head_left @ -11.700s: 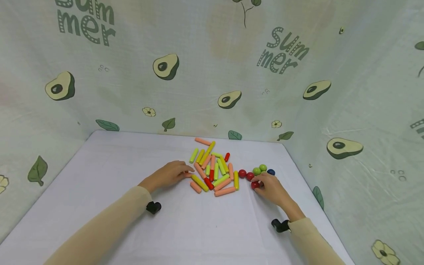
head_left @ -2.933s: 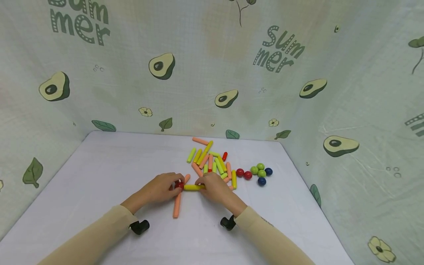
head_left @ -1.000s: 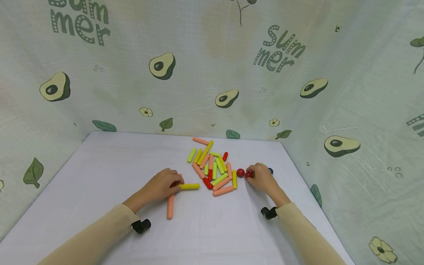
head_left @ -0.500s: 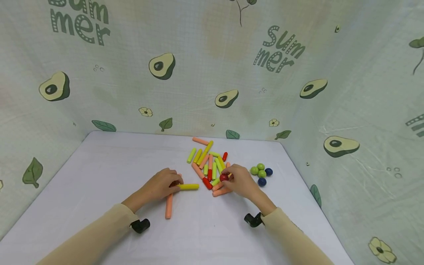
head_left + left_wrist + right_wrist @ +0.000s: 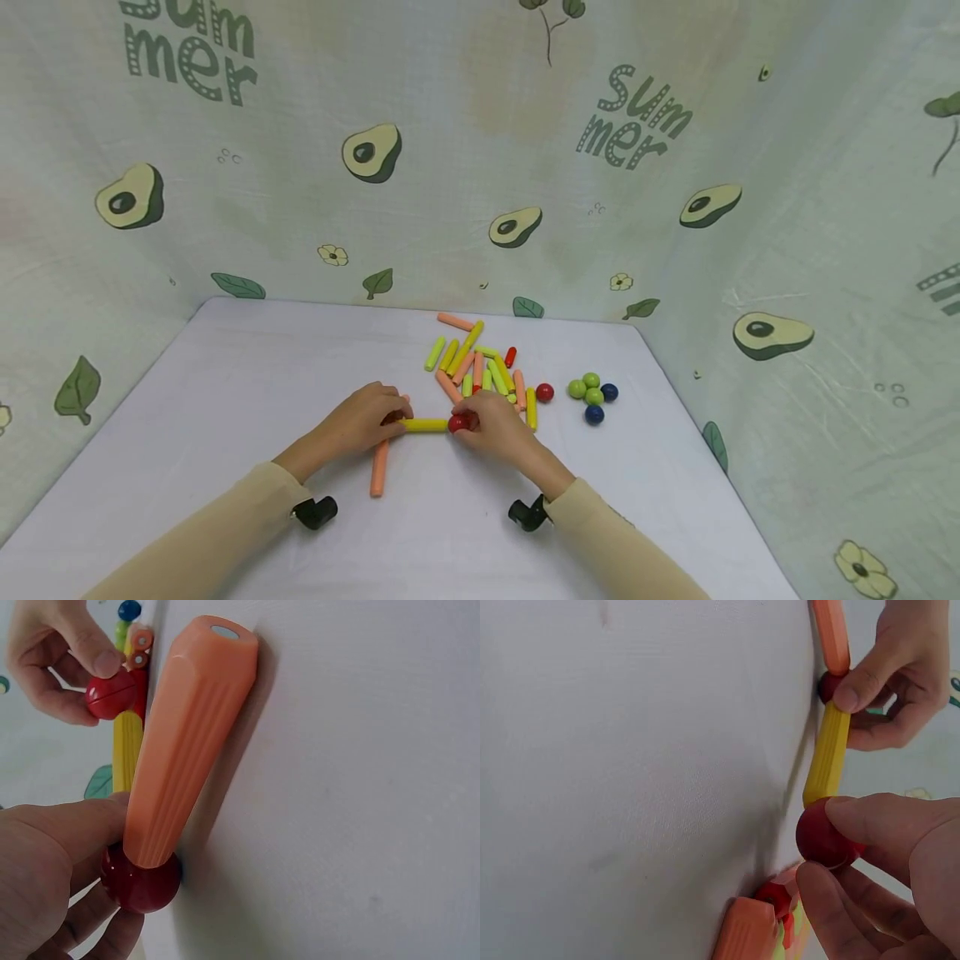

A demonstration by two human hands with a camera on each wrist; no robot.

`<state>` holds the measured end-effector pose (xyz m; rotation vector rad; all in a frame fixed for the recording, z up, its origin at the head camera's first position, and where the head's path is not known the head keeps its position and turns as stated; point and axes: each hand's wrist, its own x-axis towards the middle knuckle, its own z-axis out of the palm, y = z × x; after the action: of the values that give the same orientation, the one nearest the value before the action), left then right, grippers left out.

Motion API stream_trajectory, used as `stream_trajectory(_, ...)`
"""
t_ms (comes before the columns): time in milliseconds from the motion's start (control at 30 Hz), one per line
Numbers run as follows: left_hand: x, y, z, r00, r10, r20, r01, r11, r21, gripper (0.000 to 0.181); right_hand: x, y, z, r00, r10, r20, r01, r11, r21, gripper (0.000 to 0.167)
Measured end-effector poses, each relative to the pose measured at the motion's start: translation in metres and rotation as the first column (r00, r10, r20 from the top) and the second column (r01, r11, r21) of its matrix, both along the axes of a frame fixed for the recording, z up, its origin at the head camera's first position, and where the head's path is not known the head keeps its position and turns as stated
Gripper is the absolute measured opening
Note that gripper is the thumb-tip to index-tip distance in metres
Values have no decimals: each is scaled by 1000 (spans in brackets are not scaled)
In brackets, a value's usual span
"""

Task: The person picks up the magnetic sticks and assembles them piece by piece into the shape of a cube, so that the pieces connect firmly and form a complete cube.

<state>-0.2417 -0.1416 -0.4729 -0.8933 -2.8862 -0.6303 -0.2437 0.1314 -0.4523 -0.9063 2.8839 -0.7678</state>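
Note:
In the left wrist view my left hand (image 5: 45,870) pinches a red ball (image 5: 142,881). An orange stick (image 5: 191,735) touches that ball and points toward the near side. A yellow stick (image 5: 425,425) reaches right from the same ball. At its right end my right hand (image 5: 498,429) pinches a second red ball (image 5: 458,423), which touches the stick in the right wrist view. Part of another orange stick shows just behind my left fingers in the head view; my left hand (image 5: 360,423) mostly covers the first ball there.
Behind the hands lies a loose pile of orange, yellow (image 5: 531,408), lime and red sticks (image 5: 511,357). To its right are a red ball (image 5: 545,392), several green balls (image 5: 591,380) and two dark blue balls (image 5: 594,414). A printed cloth hangs behind the white table (image 5: 300,350).
My right hand picked up a red ball on the right and carried it left to the yellow stick's free end. My left hand stays at its ball; the near orange stick has shifted slightly left.

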Motion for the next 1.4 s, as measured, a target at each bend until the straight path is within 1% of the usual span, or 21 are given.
stream_trajectory(167,0,-2,-2,1000,3,5,-3,1000,3,12,-1,-4,-5,1000,-6,9,6,1000,-2,25)
stream_trajectory(367,2,-2,0,1000,8,23,-8,1000,12,12,-2,-5,-9,1000,-11,23,12,1000,-27,24)
stream_trajectory(600,5,-1,3,997,56,55,-57,998,4,12,-5,-10,-10,998,-61,13,61,998,-29,28)
stream_trajectory(733,9,-3,4,995,76,61,-77,997,13,13,-9,-15,-10,997,-79,-12,79,996,-34,28)
stream_trajectory(867,12,-5,5,993,93,78,-95,995,24,13,-14,-20,-11,996,-82,-18,81,996,-36,26)
stream_trajectory(1033,13,-7,6,990,112,89,-115,993,32,14,-18,-26,-10,996,-88,-12,87,996,-33,26)
stream_trajectory(1267,15,-7,8,984,146,99,-149,989,19,15,-25,-33,-10,997,-77,-23,77,997,-23,24)
stream_trajectory(1400,17,-7,10,980,162,120,-164,986,9,16,-29,-35,-10,998,-62,-16,62,998,-9,25)
